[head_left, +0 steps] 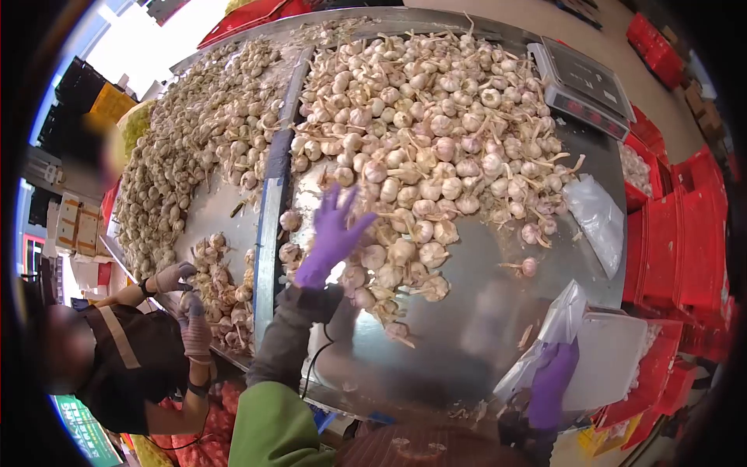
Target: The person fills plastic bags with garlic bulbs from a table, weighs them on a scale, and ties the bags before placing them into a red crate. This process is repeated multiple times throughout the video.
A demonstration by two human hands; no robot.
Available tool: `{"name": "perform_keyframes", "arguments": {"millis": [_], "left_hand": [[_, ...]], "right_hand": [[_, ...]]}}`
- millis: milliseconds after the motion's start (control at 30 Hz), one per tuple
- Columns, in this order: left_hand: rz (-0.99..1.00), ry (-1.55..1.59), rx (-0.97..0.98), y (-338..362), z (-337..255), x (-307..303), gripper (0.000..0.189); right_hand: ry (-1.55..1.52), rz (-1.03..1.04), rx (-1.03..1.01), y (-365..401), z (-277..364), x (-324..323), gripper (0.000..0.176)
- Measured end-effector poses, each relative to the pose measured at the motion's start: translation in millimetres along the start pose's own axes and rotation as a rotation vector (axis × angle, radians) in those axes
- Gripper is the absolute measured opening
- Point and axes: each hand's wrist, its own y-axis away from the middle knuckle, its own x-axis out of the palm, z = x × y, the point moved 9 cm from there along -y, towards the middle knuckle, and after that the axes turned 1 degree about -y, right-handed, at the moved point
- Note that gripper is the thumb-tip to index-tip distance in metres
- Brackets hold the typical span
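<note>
Writing on the scale (585, 78) at 2 o'clock and green sign (84, 430) at 8 is too small to read. Your left hand (331, 237) spreads its fingers wide over the garlic pile (436, 128), towards 12. Your right hand (554, 380) holds a plastic bag (547, 333) at 4, fingers partly hidden.
</note>
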Motion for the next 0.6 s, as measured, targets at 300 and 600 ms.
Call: {"name": "perform_keyframes", "arguments": {"millis": [300, 600], "left_hand": [[-0.083, -0.172, -0.183, 80, 39, 34, 0.081], [0.390, -0.214, 0.404, 197, -126, 66, 0.078]], "right_hand": [[-0.123, 0.143, 0.028, 2, -6, 5, 0.025], [-0.130, 0.313, 0.030, 28, 35, 43, 0.023]]}}
